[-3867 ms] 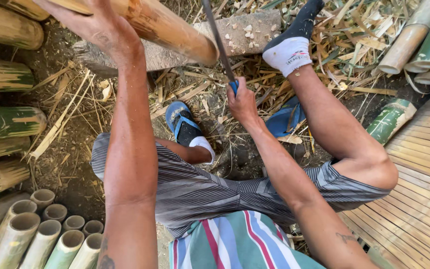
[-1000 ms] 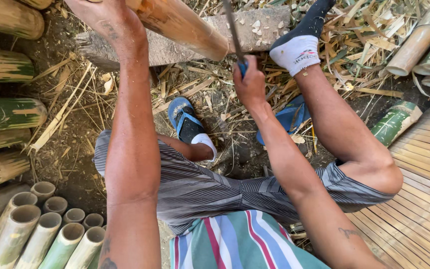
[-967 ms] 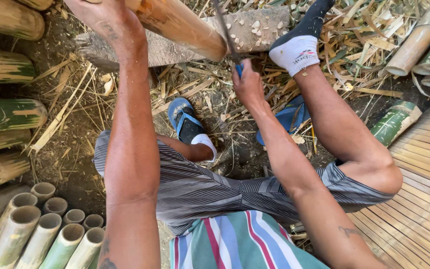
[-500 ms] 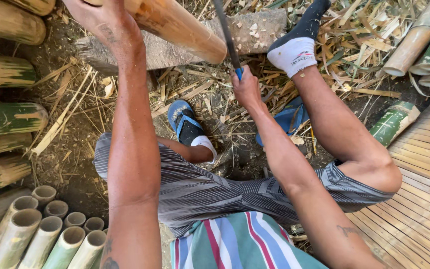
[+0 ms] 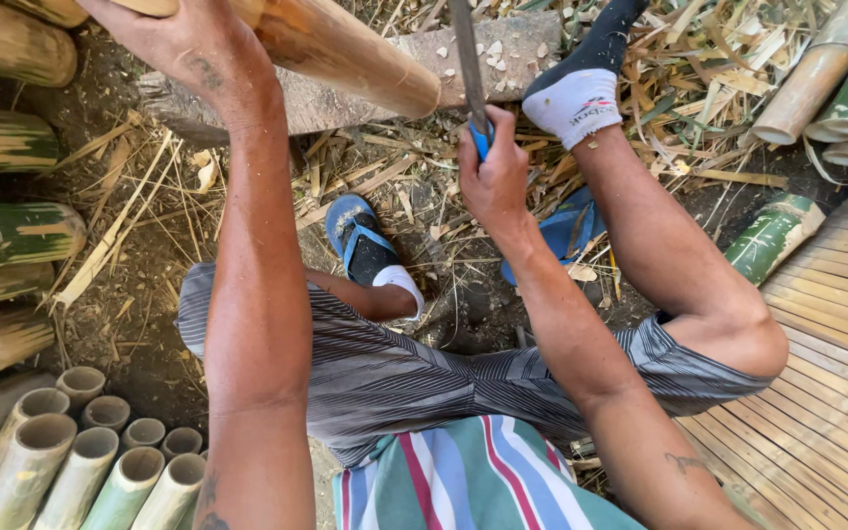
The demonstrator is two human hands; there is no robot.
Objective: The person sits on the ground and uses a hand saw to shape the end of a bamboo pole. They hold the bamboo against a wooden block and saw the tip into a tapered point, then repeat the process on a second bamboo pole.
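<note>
Tan, peeled bamboo, a thick culm, lies slanted across the grey log block at the top of the view, its cut end resting on the block's near edge. The left hand is clamped over the culm's upper part, fingers wrapped round it. Just right of the culm's end, the right hand is closed tight on the blue handle of a long knife, whose blade stands up across the block.

The culm looks stiff, hollow and fairly light for its bulk; its scraped skin is probably smooth and inclined to roll, so a full wrap well back from the cut end seems the sound hold, clear of the blade and any splintered edges.

A socked foot presses on the block's right side. Below the block lie bamboo shavings; left of it, green bamboo poles; lower left, cut tube ends; far right, a slatted bamboo floor.
</note>
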